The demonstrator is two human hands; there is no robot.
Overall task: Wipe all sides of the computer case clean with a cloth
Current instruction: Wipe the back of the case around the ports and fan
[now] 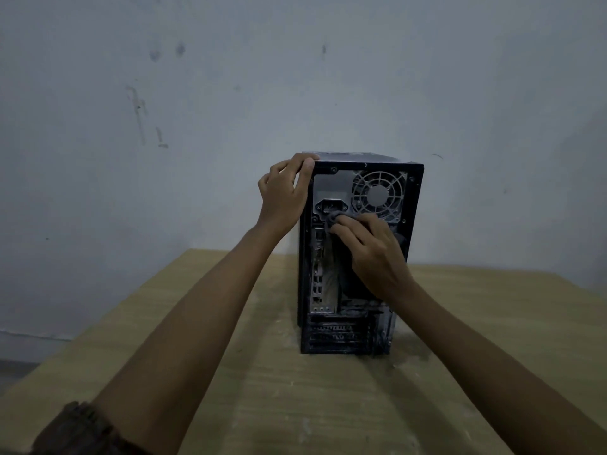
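On the tan wooden table (262, 405), the black metal computer case (341, 336) is standing upright at frame centre, rear panel facing the camera. The right hand (371, 251) is pressing a bunched dark grey cloth (333, 220) below the power socket, fingers curled together over it. The left hand (284, 195) is gripping the upper-left corner, fingers hooked over the top. Lower slots are looking dusty, so the rear is judged unfinished; other sides cannot be checked.

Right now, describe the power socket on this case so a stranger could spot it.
The black computer case stands on the wooden table, back panel facing the camera. Near its top, left of the round fan grille and above the grey cloth, is the power socket: a dark rectangular recess, not a round mesh.
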